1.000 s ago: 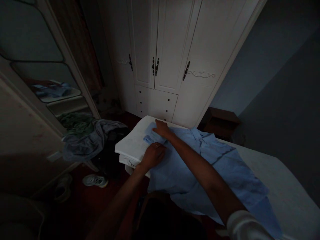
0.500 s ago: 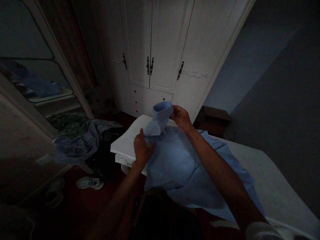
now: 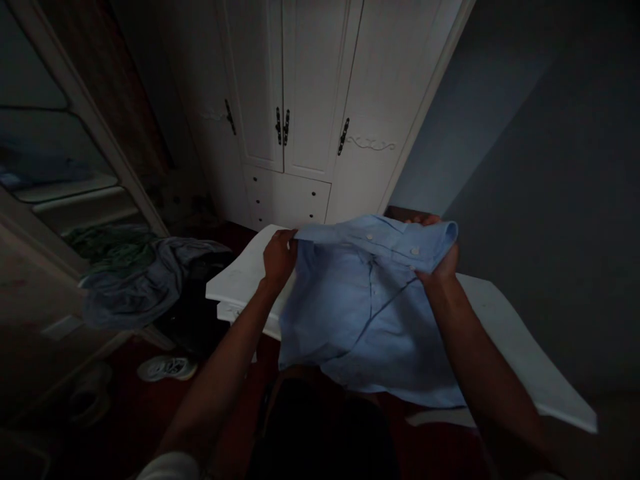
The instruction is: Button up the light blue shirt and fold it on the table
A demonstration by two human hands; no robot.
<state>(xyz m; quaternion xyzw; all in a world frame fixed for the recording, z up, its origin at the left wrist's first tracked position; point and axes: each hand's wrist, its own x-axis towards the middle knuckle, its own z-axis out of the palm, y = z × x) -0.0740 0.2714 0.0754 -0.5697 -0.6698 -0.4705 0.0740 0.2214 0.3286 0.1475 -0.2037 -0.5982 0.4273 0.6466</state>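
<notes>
A light blue button-up shirt (image 3: 345, 303) lies spread over the white table, its lower edge hanging past the front. One sleeve is stretched sideways across the top, its buttoned cuff (image 3: 430, 243) at the right end. My left hand (image 3: 280, 257) pinches the sleeve's left end near the shoulder. At the cuff, my right hand (image 3: 443, 260) is closed around the cloth, with several fingers hidden behind it.
Beneath the shirt is a white table (image 3: 250, 263). A white wardrobe (image 3: 315, 100) stands behind it. Heaped clothes (image 3: 150, 273) lie at the left, beside a mirror (image 3: 30, 147). A white sneaker (image 3: 167, 368) rests on the red floor.
My right hand has moved right with the cuff, drawing the sleeve out sideways. My left hand has risen slightly and closed on the sleeve's other end. The view has shifted a little.
</notes>
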